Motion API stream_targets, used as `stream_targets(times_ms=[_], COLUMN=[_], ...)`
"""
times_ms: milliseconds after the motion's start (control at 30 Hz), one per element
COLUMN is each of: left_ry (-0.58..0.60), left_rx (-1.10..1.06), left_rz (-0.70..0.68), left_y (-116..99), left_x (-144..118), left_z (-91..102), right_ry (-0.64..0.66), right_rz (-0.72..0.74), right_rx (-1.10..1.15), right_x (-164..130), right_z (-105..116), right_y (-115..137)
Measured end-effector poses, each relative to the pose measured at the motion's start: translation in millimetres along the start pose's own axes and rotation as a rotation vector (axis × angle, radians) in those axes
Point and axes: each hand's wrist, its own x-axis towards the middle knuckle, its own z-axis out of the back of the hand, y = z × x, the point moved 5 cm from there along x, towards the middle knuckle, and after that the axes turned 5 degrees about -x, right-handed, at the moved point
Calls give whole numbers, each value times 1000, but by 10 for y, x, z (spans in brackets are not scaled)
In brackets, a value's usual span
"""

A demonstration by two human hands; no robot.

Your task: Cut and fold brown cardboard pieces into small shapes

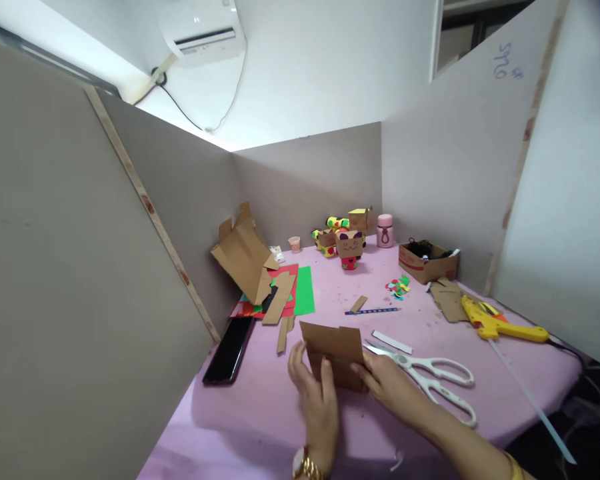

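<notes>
Both my hands hold a folded brown cardboard piece point(336, 348) just above the pink table point(260, 420). My left hand point(316, 393) grips its lower left side, thumb on the front. My right hand point(387, 381) pinches its lower right edge. White-handled scissors point(430, 375) lie on the table just right of my right hand. A white paper strip point(392, 341) rests beyond the scissors.
A black phone point(230, 350) lies at the left. Coloured paper sheets point(300, 290) and cardboard scraps point(245, 257) are behind it. Small cardboard figures point(349, 248), a pink bottle point(385, 231), a cardboard box point(427, 261), a blue pencil point(373, 311) and a yellow glue gun point(500, 323) stand around. Grey partitions enclose the table.
</notes>
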Motion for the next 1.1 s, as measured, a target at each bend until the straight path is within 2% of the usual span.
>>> stream_targets(times_ms=[100,200,333,467,600,733,867,933,1100], left_ry=[117,228,258,260,271,283,266,313,560], left_rx=[122,220,320,385,422,429,469,503,634], left_rz=[-195,-331,-432,-467,-460,-451,-316,-231,-57], left_y=[35,107,176,168,85,-57,-166,-201,-216], left_x=[-57,-71,-69,-88,-89,-121,-151,-135,-26], left_z=[17,-19,-66,-94,-111,-117,-108,-115,-75], right_ry=[-3,-7,12,7,-40,-93,-161,-181,-212], right_rz=[6,-1,13,26,-23,-62,-160,-208,-362], right_rx=[10,14,49,114,175,335,575,710,965], right_x=[-1,8,12,11,26,29,11,-8,-113], right_z=[-11,-21,-12,-15,-48,-93,-173,-238,-439], right_y=[-14,-40,-47,-53,-111,-169,-231,-233,-178])
